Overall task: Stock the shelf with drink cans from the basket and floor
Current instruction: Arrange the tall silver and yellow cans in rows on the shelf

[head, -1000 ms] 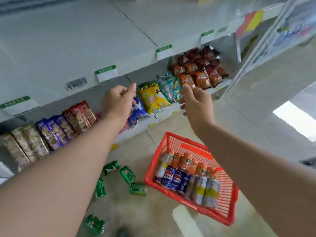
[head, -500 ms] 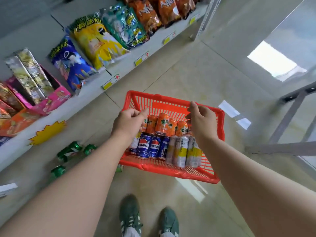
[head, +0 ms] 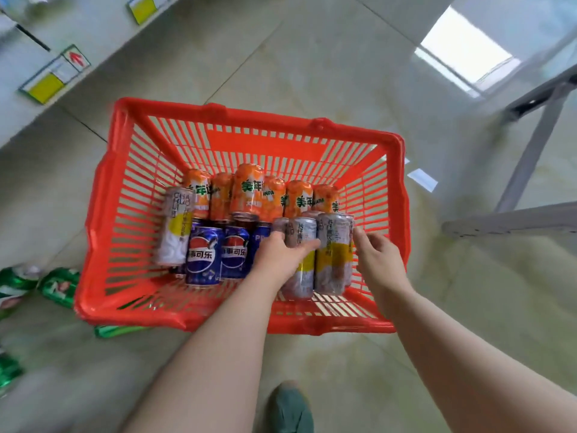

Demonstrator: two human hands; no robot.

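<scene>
So, the left hand point(head: 281, 256) is wrapped around a silver can point(head: 301, 276) centre-right, inside the red basket point(head: 249, 111). The right hand point(head: 377, 259) sits just right of the neighbouring can point(head: 332, 254), grip unclear. Both cans' long axes run up-down in frame.

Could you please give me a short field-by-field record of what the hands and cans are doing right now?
basket: red basket on the floor, holding cans
far row: orange cans
near row: blue cans, silver cans
left hand: grips one silver can
right hand: fingers at the rightmost of the silver cans, grip unclear
floor: green cans beside basket
</scene>
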